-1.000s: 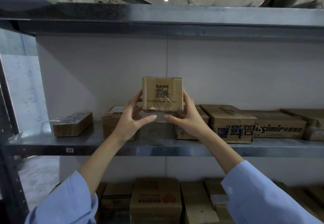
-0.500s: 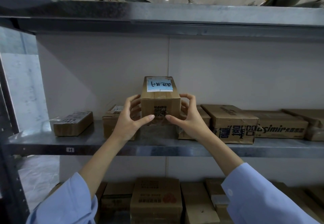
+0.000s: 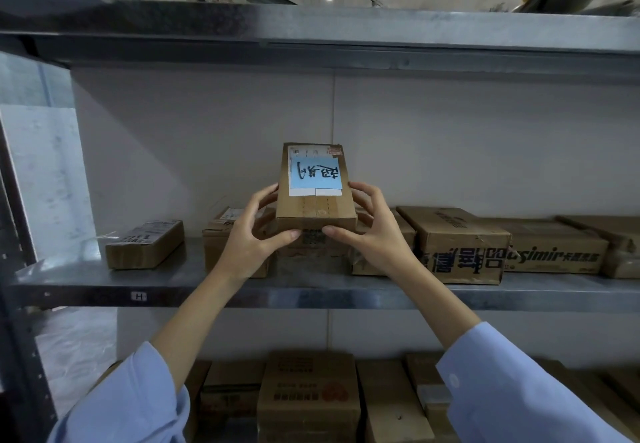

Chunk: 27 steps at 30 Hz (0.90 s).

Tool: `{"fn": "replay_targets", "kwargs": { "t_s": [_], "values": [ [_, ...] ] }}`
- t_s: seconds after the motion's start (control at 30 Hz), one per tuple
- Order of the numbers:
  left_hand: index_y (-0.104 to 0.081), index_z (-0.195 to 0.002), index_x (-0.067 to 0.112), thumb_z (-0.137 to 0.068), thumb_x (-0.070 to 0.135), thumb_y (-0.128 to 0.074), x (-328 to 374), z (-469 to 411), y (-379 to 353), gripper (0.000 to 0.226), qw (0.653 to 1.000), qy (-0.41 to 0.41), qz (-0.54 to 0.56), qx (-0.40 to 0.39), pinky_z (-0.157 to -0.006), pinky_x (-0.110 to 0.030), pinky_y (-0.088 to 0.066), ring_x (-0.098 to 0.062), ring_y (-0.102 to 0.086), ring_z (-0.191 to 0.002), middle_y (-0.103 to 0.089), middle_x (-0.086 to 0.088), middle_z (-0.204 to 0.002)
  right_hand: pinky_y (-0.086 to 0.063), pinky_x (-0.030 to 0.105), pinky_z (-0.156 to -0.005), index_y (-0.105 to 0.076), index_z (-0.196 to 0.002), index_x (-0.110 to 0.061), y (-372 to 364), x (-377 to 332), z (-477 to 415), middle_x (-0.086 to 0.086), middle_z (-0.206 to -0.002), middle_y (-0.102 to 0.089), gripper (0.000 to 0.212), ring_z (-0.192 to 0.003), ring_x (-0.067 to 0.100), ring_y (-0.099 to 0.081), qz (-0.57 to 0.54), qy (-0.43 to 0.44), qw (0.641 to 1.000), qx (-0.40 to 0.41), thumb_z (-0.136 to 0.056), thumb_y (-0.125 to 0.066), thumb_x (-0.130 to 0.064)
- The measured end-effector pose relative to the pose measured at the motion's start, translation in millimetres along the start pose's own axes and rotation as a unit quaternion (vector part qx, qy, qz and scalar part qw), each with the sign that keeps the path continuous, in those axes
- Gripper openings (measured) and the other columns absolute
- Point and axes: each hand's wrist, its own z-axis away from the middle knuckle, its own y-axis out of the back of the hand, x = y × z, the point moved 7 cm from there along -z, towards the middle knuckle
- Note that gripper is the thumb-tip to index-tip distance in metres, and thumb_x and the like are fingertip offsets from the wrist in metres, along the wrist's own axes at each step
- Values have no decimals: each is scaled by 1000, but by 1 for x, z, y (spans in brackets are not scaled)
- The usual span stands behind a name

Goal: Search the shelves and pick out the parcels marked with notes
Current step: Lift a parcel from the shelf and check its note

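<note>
A small brown cardboard parcel [image 3: 316, 212] is held up in front of the middle shelf [image 3: 173, 285], its top face tilted toward me. On that face a blue note [image 3: 316, 174] with black handwriting lies over a white shipping label. My left hand [image 3: 251, 234] grips the parcel's left side, thumb under its front edge. My right hand [image 3: 369, 231] grips the right side the same way. A QR code shows on the front face between my thumbs.
More brown parcels stand on the middle shelf: a flat one [image 3: 145, 243] at left, one behind my left hand [image 3: 221, 231], a printed box [image 3: 460, 245] and a long box [image 3: 557, 252] at right. Several boxes [image 3: 308, 397] fill the shelf below. An upper shelf [image 3: 346, 32] runs overhead.
The parcel has been rotated in both hands: its QR-code face turned downward and the top face with the blue note came round toward me. It also sits a little lower.
</note>
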Motion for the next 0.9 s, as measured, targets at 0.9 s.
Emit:
{"fn": "replay_targets", "kwargs": {
  "t_s": [0.9],
  "values": [
    [-42, -138, 38, -66, 27, -86, 3, -24, 38, 85, 998, 8, 51, -43, -107, -35, -43, -9, -43, -136, -45, 18, -146, -51, 37, -99, -35, -145, -22, 16, -5, 26, -4, -143, -52, 80, -129, 16, -53, -45, 36, 992, -115, -77, -77, -27]
  ]
}}
